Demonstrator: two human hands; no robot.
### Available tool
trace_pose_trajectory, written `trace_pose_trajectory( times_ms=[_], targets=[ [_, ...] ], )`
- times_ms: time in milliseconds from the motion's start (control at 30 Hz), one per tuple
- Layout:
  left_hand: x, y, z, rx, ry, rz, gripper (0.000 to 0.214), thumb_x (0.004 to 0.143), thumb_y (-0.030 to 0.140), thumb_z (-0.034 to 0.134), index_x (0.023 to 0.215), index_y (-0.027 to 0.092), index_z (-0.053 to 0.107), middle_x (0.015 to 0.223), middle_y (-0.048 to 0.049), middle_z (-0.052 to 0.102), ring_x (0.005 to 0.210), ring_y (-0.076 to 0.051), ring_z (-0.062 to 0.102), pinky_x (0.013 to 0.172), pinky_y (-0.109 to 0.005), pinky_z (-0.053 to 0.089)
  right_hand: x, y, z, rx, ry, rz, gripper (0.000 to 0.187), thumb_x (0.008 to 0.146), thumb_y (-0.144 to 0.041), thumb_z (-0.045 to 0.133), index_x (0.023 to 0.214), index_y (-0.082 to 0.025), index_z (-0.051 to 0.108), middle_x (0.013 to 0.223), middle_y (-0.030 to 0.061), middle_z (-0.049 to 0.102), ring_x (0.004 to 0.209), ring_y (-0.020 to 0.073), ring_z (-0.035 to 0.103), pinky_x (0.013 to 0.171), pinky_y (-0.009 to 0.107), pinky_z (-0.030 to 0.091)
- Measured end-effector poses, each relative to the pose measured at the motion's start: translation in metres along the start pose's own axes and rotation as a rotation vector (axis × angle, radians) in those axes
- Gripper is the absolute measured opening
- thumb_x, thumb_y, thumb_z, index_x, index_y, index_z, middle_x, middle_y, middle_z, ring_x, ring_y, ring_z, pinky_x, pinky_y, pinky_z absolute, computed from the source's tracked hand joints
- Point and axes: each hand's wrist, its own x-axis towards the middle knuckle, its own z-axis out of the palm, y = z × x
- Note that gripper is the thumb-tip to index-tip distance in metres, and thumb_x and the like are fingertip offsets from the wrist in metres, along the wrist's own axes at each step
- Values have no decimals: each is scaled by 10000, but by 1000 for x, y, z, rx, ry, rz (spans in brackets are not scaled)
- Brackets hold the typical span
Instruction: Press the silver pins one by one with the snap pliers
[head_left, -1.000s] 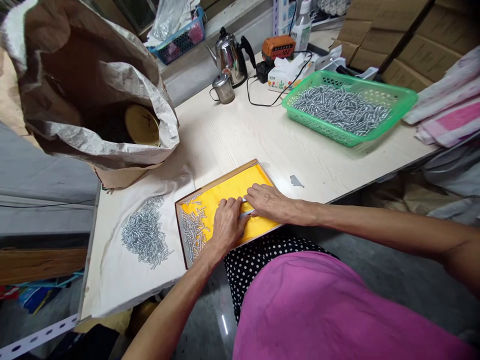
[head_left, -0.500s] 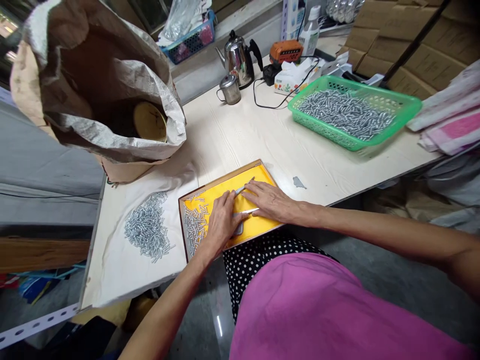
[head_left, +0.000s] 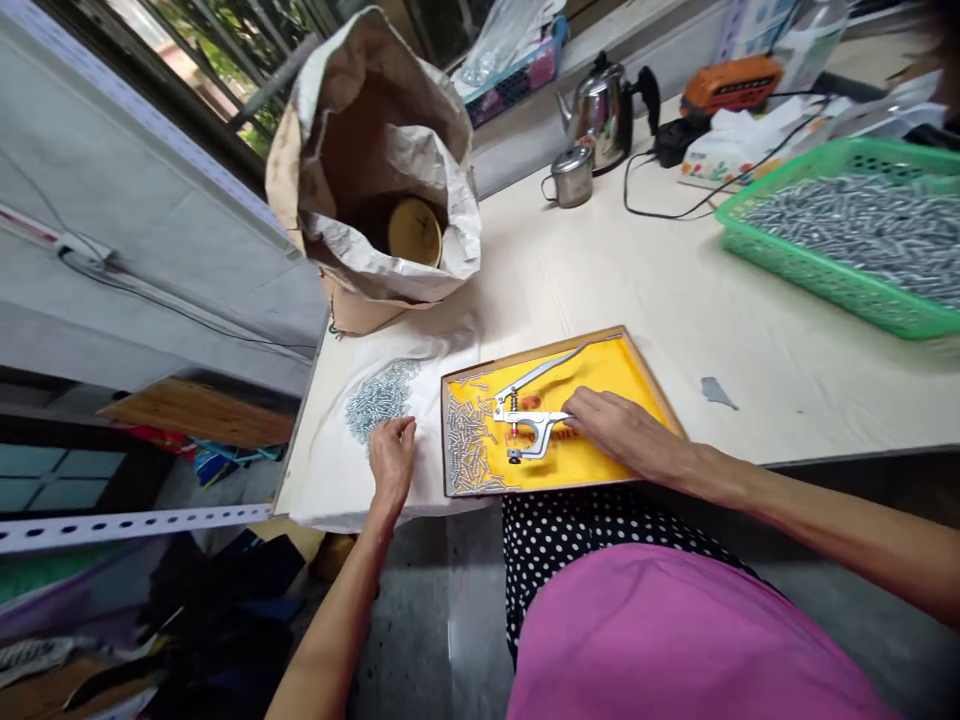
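Note:
My right hand [head_left: 622,425] is closed around the lower handle of silver snap-fastener pliers [head_left: 536,440], whose long upper handle stands apart from it. The pliers are over a shallow tray with a yellow bottom [head_left: 592,465]. Small metal pins [head_left: 466,440] lie scattered along the tray's left side. Left of the tray, my left hand [head_left: 391,462] is at the lower right edge of a pile of small metal pins [head_left: 379,398] on a white cloth. Its thumb and forefinger are pinched together; whatever is between them is too small to make out.
A large paper sack [head_left: 360,285] stands behind the pile, with a round yellowish container [head_left: 415,232] inside. Farther back are a metal cup [head_left: 571,180] and a kettle [head_left: 602,115]. A green basket [head_left: 832,285] full of metal pieces sits at the right, near a black cable [head_left: 667,215].
My left hand has left the pliers and moved left to the pile of pins. The pliers' handles have spread apart, with my right hand on the lower one. The view has swung left.

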Motion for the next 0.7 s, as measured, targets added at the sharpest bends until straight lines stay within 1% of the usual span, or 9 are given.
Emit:
trace_pose_trajectory(
  times_ms=[67, 133, 233, 300, 433, 567, 700],
  targets=[
    [7, -17, 0, 84, 11, -43, 311, 939, 266, 483, 1052, 154, 750, 1060, -119, 719, 1036, -264, 621, 950, -370, 456, 4, -1, -2, 3, 10, 26, 232, 1036, -251, 370, 868, -208, 523, 819, 29, 587, 690, 165, 545, 623, 291, 358],
    [15, -25, 2, 145, 18, -36, 331, 951, 269, 465, 1064, 152, 753, 1070, -126, 713, 1059, -276, 593, 953, -376, 443, 5, -1, -4, -16, 28, 29, 245, 1042, -271, 360, 864, -213, 519, 809, 24, 587, 689, 166, 561, 617, 292, 365],
    [28, -25, 9, 205, 9, 31, 331, 957, 266, 465, 1056, 153, 760, 1075, -140, 701, 1081, -297, 558, 930, -386, 444, 2, 0, -8, -54, 98, 9, 269, 1055, -301, 336, 890, -213, 530, 827, 34, 591, 724, 174, 585, 653, 304, 398],
    [37, -23, 14, 258, -29, 76, 312, 950, 250, 481, 1046, 149, 760, 1076, -149, 692, 1099, -311, 545, 914, -388, 447, -3, 1, -10, -77, 120, 11, 272, 1056, -309, 334, 899, -214, 535, 826, 39, 593, 728, 179, 587, 661, 312, 405],
    [51, -19, 20, 361, -113, 112, 289, 939, 198, 478, 1020, 127, 746, 1081, -165, 675, 1119, -319, 547, 871, -370, 461, -21, 2, -11, -86, 111, 45, 247, 1050, -284, 348, 908, -217, 539, 816, 40, 602, 700, 181, 579, 634, 322, 399],
    [62, -21, 21, 380, -152, 60, 254, 920, 219, 510, 964, 135, 746, 1093, -171, 680, 1132, -323, 568, 839, -360, 482, -36, 1, -10, -82, 73, 111, 248, 1048, -258, 343, 899, -219, 538, 807, 39, 602, 685, 181, 564, 634, 328, 392],
    [74, -25, 21, 371, -223, 17, 234, 885, 249, 552, 943, 156, 759, 1077, -159, 708, 1073, -327, 618, 816, -357, 493, -36, 2, -6, -112, -10, 116, 236, 1044, -248, 354, 889, -218, 529, 826, 49, 601, 728, 192, 557, 668, 330, 382]
  ],
)
